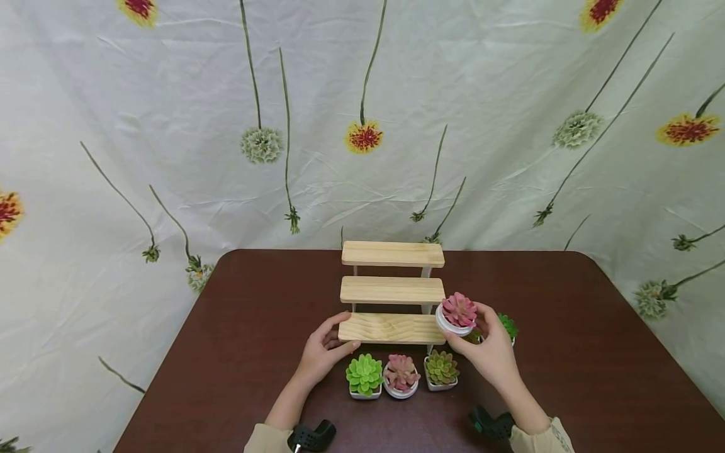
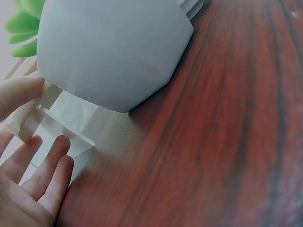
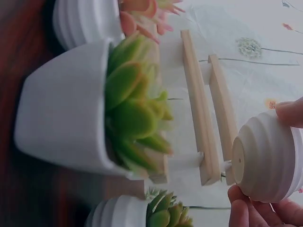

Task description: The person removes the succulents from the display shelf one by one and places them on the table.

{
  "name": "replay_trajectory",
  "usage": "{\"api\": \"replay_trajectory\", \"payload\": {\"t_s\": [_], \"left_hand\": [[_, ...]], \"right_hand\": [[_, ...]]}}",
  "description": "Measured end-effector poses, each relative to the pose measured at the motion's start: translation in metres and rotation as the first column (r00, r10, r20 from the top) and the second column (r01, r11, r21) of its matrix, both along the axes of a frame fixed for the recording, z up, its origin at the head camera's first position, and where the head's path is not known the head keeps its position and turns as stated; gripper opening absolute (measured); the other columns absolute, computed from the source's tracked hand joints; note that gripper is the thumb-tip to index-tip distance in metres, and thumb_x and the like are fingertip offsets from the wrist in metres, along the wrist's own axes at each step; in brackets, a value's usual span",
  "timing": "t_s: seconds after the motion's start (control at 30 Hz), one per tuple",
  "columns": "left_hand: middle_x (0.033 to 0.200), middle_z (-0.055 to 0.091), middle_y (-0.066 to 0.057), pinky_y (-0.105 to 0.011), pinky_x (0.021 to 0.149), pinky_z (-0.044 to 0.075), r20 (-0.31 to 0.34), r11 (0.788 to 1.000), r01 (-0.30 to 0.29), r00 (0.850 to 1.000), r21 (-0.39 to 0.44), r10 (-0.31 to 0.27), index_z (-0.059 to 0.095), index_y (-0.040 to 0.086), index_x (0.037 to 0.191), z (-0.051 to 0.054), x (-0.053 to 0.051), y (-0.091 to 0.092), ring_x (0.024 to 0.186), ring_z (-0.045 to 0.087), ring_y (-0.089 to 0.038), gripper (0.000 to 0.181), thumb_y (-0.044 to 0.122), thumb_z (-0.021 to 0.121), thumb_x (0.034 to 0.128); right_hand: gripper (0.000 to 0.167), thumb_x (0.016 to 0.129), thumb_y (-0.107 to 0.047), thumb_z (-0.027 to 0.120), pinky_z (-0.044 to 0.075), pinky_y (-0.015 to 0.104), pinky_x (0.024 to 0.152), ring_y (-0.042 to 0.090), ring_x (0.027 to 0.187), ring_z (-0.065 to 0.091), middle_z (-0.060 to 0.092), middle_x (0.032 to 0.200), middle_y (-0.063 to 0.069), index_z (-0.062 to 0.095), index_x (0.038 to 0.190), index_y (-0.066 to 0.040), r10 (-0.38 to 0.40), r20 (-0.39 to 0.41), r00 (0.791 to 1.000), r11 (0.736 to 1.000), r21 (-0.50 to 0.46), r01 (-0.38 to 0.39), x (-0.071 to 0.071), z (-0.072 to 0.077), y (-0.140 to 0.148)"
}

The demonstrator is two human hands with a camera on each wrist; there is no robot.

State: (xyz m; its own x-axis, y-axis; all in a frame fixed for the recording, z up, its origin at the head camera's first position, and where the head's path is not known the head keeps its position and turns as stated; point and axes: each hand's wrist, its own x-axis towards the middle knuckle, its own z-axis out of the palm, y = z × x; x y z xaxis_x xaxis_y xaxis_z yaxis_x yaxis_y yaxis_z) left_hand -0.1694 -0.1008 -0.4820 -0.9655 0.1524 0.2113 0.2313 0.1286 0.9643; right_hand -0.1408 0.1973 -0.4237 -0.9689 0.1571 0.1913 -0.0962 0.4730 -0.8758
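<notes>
A three-tier wooden display stand [image 1: 393,289] with pale planks and clear supports stands on the table. At the left end of its lowest plank, my left hand [image 1: 324,352] pinches the wood between thumb and fingers. My right hand [image 1: 491,348] holds a pink potted succulent [image 1: 459,309] in a round white ribbed pot [image 3: 267,158], raised beside the right end of the lowest plank. In front of the stand sit a bright green succulent [image 1: 364,374], a dusty pink succulent [image 1: 401,374] and an olive green succulent [image 1: 441,369], each in a white pot.
Behind my right hand a green succulent [image 1: 508,324] is partly hidden, with another plant beside it mostly covered by the fingers. The dark brown table [image 1: 238,327] ends at a white floral cloth [image 1: 170,94] hanging behind it.
</notes>
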Motion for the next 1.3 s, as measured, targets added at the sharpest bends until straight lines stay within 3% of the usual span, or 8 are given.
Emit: {"api": "replay_trajectory", "payload": {"t_s": [0.3, 0.43, 0.57, 0.83, 1.07, 1.3], "left_hand": [[0.134, 0.050, -0.018, -0.029, 0.079, 0.051, 0.004, 1.000, 0.002, 1.000, 0.001, -0.002, 0.055, 0.000, 0.128, 0.000, 0.000, 0.000, 0.086, 0.060, -0.013, 0.053, 0.001, 0.075, 0.0781], [0.133, 0.050, -0.018, -0.029, 0.079, 0.051, -0.001, 1.000, 0.006, 1.000, 0.003, -0.006, 0.054, -0.001, 0.128, 0.001, 0.000, 0.000, 0.085, 0.060, -0.013, 0.054, 0.001, 0.074, 0.0781], [0.131, 0.051, -0.019, -0.030, 0.078, 0.052, -0.004, 1.000, 0.008, 1.000, 0.008, -0.008, 0.054, -0.002, 0.128, 0.001, 0.001, 0.000, 0.084, 0.060, -0.014, 0.054, 0.000, 0.074, 0.0779], [0.132, 0.052, -0.017, -0.029, 0.078, 0.051, 0.003, 1.000, -0.011, 1.000, -0.015, 0.011, 0.055, 0.000, 0.128, 0.002, 0.002, 0.001, 0.083, 0.060, -0.015, 0.054, 0.001, 0.075, 0.0779], [0.132, 0.051, -0.017, -0.029, 0.078, 0.051, -0.001, 1.000, -0.003, 1.000, -0.005, 0.003, 0.055, 0.000, 0.128, 0.001, 0.001, 0.000, 0.083, 0.060, -0.014, 0.054, 0.001, 0.075, 0.0780], [0.133, 0.049, -0.019, -0.029, 0.079, 0.051, -0.007, 1.000, 0.013, 1.000, 0.014, -0.013, 0.054, -0.002, 0.128, 0.000, 0.001, 0.000, 0.084, 0.060, -0.014, 0.054, 0.000, 0.074, 0.0780]], "right_hand": [[0.067, 0.072, -0.017, 0.082, 0.045, 0.044, 0.093, 0.030, 0.109, 0.057, 0.059, 0.119, 0.019, 0.048, 0.126, 0.001, -0.044, 0.005, 0.999, 0.998, 0.045, 0.044, 0.011, -0.011, 0.012], [0.066, 0.071, -0.016, 0.083, 0.047, 0.022, 0.087, 0.028, 0.107, 0.058, 0.060, 0.117, 0.018, 0.048, 0.125, 0.000, -0.061, 0.005, 0.998, 0.997, 0.051, 0.060, 0.016, -0.017, 0.017], [0.066, 0.071, -0.011, 0.083, 0.039, 0.005, 0.081, 0.027, 0.106, 0.058, 0.060, 0.117, 0.020, 0.048, 0.125, 0.002, -0.058, -0.008, 0.998, 0.998, 0.017, 0.058, 0.021, -0.022, 0.021], [0.067, 0.068, -0.006, 0.083, 0.040, 0.004, 0.080, -0.006, 0.095, 0.052, 0.058, 0.117, 0.020, 0.050, 0.125, 0.003, -0.067, -0.044, 0.997, 0.998, 0.018, 0.068, 0.030, -0.032, 0.026], [0.063, 0.066, -0.010, 0.085, 0.037, 0.004, 0.078, 0.000, 0.093, 0.054, 0.061, 0.113, 0.014, 0.056, 0.121, 0.001, -0.088, -0.076, 0.993, 0.990, 0.103, 0.095, 0.038, -0.040, 0.030], [0.063, 0.065, -0.010, 0.085, 0.035, 0.004, 0.079, 0.002, 0.092, 0.055, 0.063, 0.110, 0.015, 0.055, 0.119, 0.002, -0.081, -0.060, 0.995, 0.989, 0.118, 0.088, 0.045, -0.048, 0.033]]}}
